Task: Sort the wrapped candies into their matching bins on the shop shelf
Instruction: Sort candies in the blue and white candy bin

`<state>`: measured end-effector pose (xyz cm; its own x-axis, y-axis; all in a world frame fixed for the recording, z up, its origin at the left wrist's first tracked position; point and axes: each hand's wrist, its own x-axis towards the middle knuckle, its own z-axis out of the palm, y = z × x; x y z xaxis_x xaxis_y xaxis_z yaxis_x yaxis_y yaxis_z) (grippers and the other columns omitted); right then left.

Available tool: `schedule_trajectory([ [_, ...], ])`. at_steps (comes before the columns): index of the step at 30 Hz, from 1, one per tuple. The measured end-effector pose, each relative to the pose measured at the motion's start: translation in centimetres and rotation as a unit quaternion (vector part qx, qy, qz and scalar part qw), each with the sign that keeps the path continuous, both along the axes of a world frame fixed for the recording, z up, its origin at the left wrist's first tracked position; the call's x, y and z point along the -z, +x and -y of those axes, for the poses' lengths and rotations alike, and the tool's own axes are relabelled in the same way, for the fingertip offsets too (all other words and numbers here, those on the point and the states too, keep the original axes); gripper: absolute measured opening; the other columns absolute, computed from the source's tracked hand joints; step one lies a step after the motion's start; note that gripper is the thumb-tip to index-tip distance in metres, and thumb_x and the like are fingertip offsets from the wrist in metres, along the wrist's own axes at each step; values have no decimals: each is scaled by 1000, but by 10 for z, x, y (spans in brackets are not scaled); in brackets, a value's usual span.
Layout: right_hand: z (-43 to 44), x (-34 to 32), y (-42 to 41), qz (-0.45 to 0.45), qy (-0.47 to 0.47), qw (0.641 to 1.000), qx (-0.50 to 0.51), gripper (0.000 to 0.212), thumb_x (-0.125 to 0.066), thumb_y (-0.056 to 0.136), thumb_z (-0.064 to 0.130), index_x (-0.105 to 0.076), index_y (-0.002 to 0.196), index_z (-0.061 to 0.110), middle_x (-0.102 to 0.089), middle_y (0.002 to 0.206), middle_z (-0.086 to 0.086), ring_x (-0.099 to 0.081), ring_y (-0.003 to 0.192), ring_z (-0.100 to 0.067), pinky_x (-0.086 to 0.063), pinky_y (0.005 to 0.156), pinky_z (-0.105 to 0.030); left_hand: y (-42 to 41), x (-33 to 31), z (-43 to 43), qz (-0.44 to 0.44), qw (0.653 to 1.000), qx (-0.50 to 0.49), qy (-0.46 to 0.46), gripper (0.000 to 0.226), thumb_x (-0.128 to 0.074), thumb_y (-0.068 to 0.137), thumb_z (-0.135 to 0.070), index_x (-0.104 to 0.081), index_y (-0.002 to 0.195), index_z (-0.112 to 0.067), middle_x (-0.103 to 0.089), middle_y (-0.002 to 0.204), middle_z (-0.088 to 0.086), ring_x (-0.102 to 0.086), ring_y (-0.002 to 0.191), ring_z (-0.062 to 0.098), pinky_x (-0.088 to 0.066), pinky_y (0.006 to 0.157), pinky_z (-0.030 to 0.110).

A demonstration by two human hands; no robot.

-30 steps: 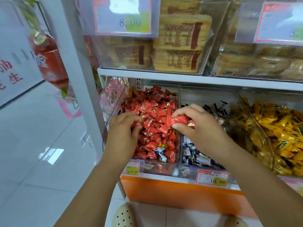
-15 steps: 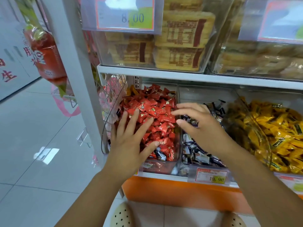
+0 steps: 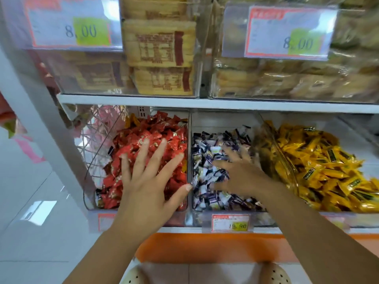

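Three clear bins stand side by side on the lower shelf. The left bin [image 3: 90, 201] is heaped with red-wrapped candies [image 3: 143, 132]. My left hand [image 3: 151, 181] lies flat on that heap, fingers straight and spread. The middle bin [image 3: 189, 140] holds dark purple and white wrapped candies [image 3: 207, 167]. My right hand [image 3: 240, 171] reaches into it with fingers spread over the candies, blurred, holding nothing that I can see. The right bin [image 3: 287, 171] is full of yellow-wrapped candies [image 3: 320, 167].
An upper shelf board [image 3: 205, 103] hangs just above the bins, carrying clear boxes of packaged biscuits [image 3: 162, 52] with price tags [image 3: 71, 25]. A white shelf post [image 3: 41, 124] rises at left. A price label [image 3: 229, 222] fronts the middle bin. An orange base panel [image 3: 205, 251] runs below.
My right hand let go of the red candy over the left bin and moved right into the middle bin. My left hand opened and flattened on the red candies. The view moved closer.
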<state>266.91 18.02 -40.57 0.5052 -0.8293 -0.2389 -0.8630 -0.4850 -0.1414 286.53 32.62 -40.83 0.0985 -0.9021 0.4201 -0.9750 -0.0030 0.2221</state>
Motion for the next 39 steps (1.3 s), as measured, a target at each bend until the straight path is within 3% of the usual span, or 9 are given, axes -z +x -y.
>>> schedule_trajectory([
  [5,13,-23,-23,10,22,996,88,76,-57,83,62,-23,148,43,4,161,-2,6,146,-36,-12,117,-50,-7,-2,4,11,999,31,21,57,-30,89,-69,-35,142,-47,-13,160,-11,8,148,19,4,113,64],
  [11,-14,-17,19,59,-13,990,-125,80,-63,77,62,-26,146,41,0,160,9,19,145,-25,16,113,-57,-4,-6,6,22,998,51,32,57,-29,86,-75,-39,137,-52,-13,160,-9,7,148,21,4,110,69],
  [15,6,-2,14,-11,-17,999,-28,83,-52,74,77,-16,144,52,6,161,5,14,145,-36,12,110,-65,-3,-7,7,28,997,48,45,58,-27,85,-77,-36,137,-53,-9,161,-8,9,148,20,3,108,71],
  [18,25,-18,-8,-23,-26,997,69,70,-51,85,66,-23,146,47,2,161,0,4,145,-40,-6,116,-59,-2,-7,7,18,997,54,44,59,-26,85,-78,-36,137,-52,-9,161,-9,10,148,20,3,108,71],
  [22,4,-39,-9,4,37,999,31,78,-64,76,65,-27,143,49,3,160,5,12,145,-34,-2,116,-59,-3,-7,9,15,997,59,38,62,-25,84,-80,-36,137,-51,-12,160,-7,7,148,21,2,107,73],
  [28,-25,4,35,-162,53,984,-56,113,-65,71,68,13,148,39,22,157,-6,17,141,-45,-5,104,-75,-6,-7,11,43,997,57,38,56,-29,83,-78,-42,132,-54,-18,159,-5,3,148,25,0,104,76],
  [31,-19,14,35,-108,-8,993,-38,112,-70,63,70,-2,146,40,-3,154,-6,0,140,-43,-24,102,-65,-6,-8,10,49,997,48,42,56,-30,82,-79,-46,129,-53,-19,159,-6,3,148,25,1,104,75],
  [34,-7,14,27,31,-74,996,29,81,-77,70,48,-33,137,38,-31,139,-5,-27,129,-37,-42,93,-51,-6,-9,9,56,997,41,46,55,-27,82,-79,-45,128,-55,-20,159,-7,4,148,24,0,104,76],
  [39,30,-5,-1,184,-54,975,113,52,-77,77,37,-53,122,28,-40,137,-13,-55,106,-31,-50,87,-37,-3,-7,11,54,996,48,49,57,-25,83,-81,-44,130,-54,-21,158,-6,-1,148,25,-3,103,77],
])
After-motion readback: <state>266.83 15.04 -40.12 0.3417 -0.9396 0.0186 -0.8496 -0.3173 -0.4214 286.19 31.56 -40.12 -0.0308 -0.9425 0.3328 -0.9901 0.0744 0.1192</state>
